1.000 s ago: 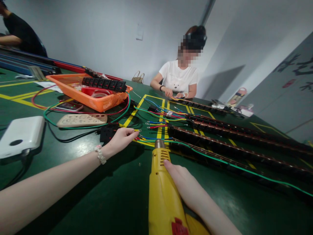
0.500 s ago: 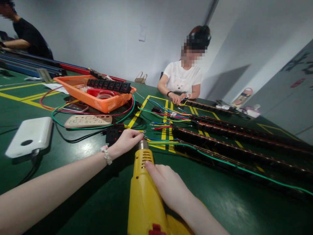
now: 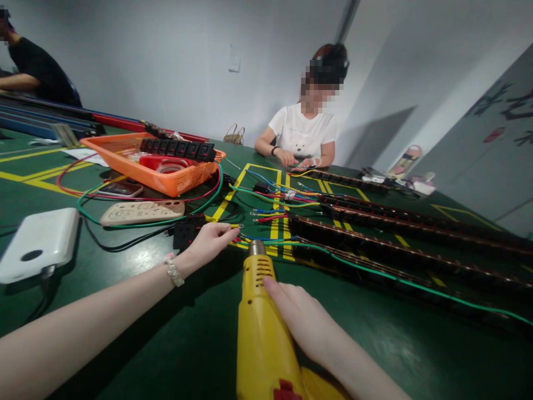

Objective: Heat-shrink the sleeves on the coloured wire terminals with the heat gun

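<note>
My right hand [image 3: 306, 319] grips a yellow heat gun [image 3: 266, 333] from its right side, thumb along the vented front of its body. The gun's metal nozzle [image 3: 256, 248] points away from me, just right of my left fingertips. My left hand [image 3: 211, 244] is closed in a pinch on thin wires [image 3: 242, 236]. Beside its fingertips a ring terminal [image 3: 240, 226] shows on a yellow lead. How many wires the fingers hold is hidden. To the right, blue and red leads [image 3: 270, 218] with ring terminals come out of a long black strip [image 3: 353, 239].
An orange basket [image 3: 179, 186] holds black socket modules and a red item. Nearer are a beige patterned case [image 3: 141, 213], a phone [image 3: 120, 189] and a white power bank [image 3: 39, 244]. More black strips [image 3: 395, 219] lie right. Across the table a person [image 3: 302, 133] handles another strip.
The heat gun's nozzle has moved right, away from my left fingertips. My left hand keeps its pinch on the wires. The whole view has shifted slightly.
</note>
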`<act>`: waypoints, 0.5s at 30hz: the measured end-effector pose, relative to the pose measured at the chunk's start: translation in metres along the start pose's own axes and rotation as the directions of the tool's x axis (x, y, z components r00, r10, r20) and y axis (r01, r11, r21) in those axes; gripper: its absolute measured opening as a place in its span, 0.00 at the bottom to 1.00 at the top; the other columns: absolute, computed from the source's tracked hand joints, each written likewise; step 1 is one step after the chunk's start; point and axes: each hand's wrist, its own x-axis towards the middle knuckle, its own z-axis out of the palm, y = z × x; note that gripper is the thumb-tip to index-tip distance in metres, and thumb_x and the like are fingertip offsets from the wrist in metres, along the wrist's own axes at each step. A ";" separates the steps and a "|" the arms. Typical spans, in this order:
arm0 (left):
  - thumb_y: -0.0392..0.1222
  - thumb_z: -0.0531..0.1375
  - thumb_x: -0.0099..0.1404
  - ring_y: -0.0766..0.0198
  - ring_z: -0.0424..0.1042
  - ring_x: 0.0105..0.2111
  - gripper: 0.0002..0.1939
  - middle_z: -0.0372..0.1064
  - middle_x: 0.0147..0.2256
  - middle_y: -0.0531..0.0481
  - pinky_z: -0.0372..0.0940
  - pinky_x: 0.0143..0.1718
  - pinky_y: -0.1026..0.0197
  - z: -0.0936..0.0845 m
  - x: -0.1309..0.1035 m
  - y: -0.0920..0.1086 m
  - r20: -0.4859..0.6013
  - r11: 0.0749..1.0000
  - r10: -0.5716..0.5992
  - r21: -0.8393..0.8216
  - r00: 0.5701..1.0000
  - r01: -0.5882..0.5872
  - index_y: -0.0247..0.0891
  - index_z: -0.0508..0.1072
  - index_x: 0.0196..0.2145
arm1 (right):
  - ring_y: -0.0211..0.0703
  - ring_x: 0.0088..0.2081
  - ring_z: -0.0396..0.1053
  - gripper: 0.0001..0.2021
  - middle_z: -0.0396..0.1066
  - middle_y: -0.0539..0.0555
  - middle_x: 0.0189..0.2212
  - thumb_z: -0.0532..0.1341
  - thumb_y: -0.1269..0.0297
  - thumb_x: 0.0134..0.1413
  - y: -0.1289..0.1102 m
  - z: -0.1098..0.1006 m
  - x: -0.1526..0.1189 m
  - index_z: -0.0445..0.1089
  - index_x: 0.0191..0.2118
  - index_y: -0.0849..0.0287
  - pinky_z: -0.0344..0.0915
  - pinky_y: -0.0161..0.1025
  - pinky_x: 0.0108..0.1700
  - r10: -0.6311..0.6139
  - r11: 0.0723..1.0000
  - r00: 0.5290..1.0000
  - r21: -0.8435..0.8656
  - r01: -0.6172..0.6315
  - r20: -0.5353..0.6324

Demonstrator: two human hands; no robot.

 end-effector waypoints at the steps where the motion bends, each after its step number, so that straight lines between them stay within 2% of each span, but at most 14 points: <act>1: 0.57 0.52 0.60 0.77 0.49 0.19 0.27 0.50 0.17 0.54 0.44 0.22 0.70 0.000 0.000 0.000 0.002 1.000 -0.002 -0.004 1.000 0.002 0.30 0.56 0.18 | 0.25 0.37 0.60 0.49 0.63 0.56 0.41 0.32 0.25 0.43 0.005 -0.002 -0.001 0.68 0.45 0.63 0.54 0.21 0.40 0.007 1.000 1.000 0.023 -0.007 -0.007; 6: 0.57 0.52 0.60 0.77 0.49 0.19 0.27 0.50 0.17 0.54 0.44 0.21 0.70 0.001 -0.001 0.000 0.008 1.000 -0.029 -0.010 1.000 0.029 0.30 0.57 0.18 | 0.25 0.40 0.62 0.49 0.63 0.58 0.44 0.33 0.26 0.45 0.039 -0.017 -0.003 0.64 0.51 0.66 0.58 0.21 0.43 0.069 0.989 0.998 0.135 -0.067 -0.007; 9: 0.58 0.52 0.60 0.77 0.49 0.18 0.27 0.49 0.16 0.55 0.44 0.21 0.70 0.001 -0.001 -0.001 0.015 0.999 -0.037 -0.009 0.999 0.037 0.30 0.56 0.18 | 0.26 0.40 0.64 0.50 0.62 0.57 0.45 0.32 0.26 0.45 0.066 -0.028 -0.005 0.61 0.55 0.64 0.59 0.21 0.41 0.133 0.974 0.991 0.189 -0.128 -0.013; 12: 0.58 0.52 0.60 0.77 0.49 0.18 0.27 0.50 0.16 0.55 0.44 0.21 0.70 0.001 -0.001 -0.001 0.021 0.999 -0.044 -0.008 0.999 0.044 0.30 0.57 0.18 | 0.28 0.41 0.65 0.52 0.61 0.59 0.46 0.30 0.26 0.44 0.091 -0.037 -0.009 0.58 0.57 0.67 0.59 0.22 0.40 0.204 0.956 0.979 0.222 -0.194 -0.023; 15: 0.58 0.52 0.60 0.77 0.50 0.18 0.27 0.51 0.17 0.54 0.45 0.21 0.70 0.001 -0.001 0.000 0.018 0.999 -0.043 0.000 0.999 0.043 0.30 0.56 0.18 | 0.29 0.40 0.65 0.53 0.61 0.60 0.46 0.29 0.25 0.44 0.105 -0.043 -0.015 0.57 0.57 0.67 0.60 0.23 0.39 0.250 0.943 0.968 0.237 -0.236 -0.033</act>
